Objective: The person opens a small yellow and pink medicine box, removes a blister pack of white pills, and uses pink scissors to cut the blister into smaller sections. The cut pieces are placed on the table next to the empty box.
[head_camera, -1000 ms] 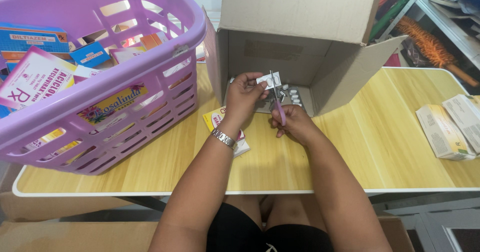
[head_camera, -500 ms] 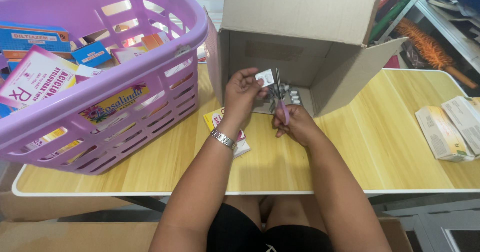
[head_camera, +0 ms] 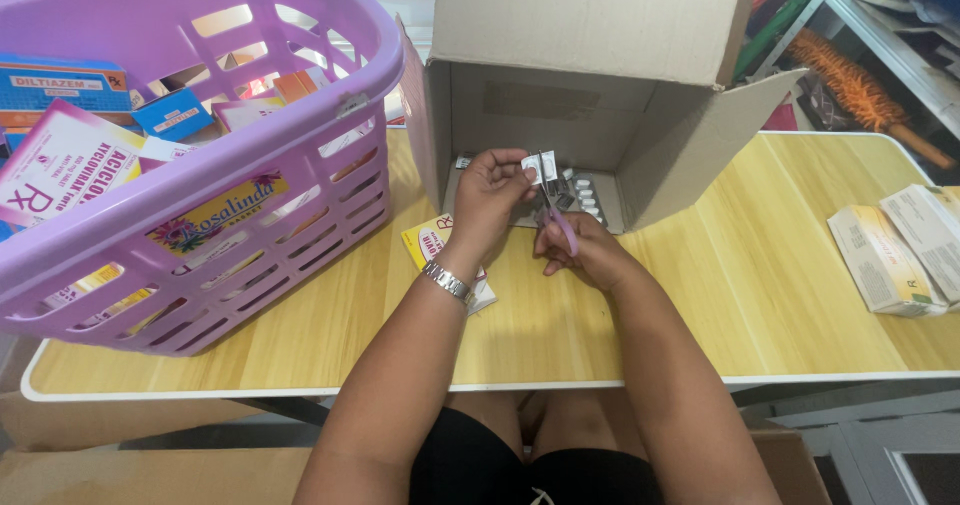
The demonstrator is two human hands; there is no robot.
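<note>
My left hand (head_camera: 492, 197) pinches a small silver blister-pack piece (head_camera: 538, 168) in front of the open cardboard box (head_camera: 600, 35). Scissors with a purple handle (head_camera: 560, 225) are gripped in my right hand (head_camera: 585, 253), their blades raised against that piece. Several more blister strips (head_camera: 582, 195) lie on the box floor just behind my hands. A yellow medicine box (head_camera: 428, 245) lies on the wooden table (head_camera: 720, 295) under my left wrist, which wears a metal watch.
A large purple plastic basket (head_camera: 200, 165) full of medicine boxes stands at the left. Two pale medicine cartons (head_camera: 900, 250) lie near the table's right edge. Shelves with clutter stand at the back right. The cardboard box's side flap (head_camera: 700, 140) juts out to the right.
My left hand has turned the blister piece slightly and the scissors have shifted against it. Both hands stay in the same spot in front of the box.
</note>
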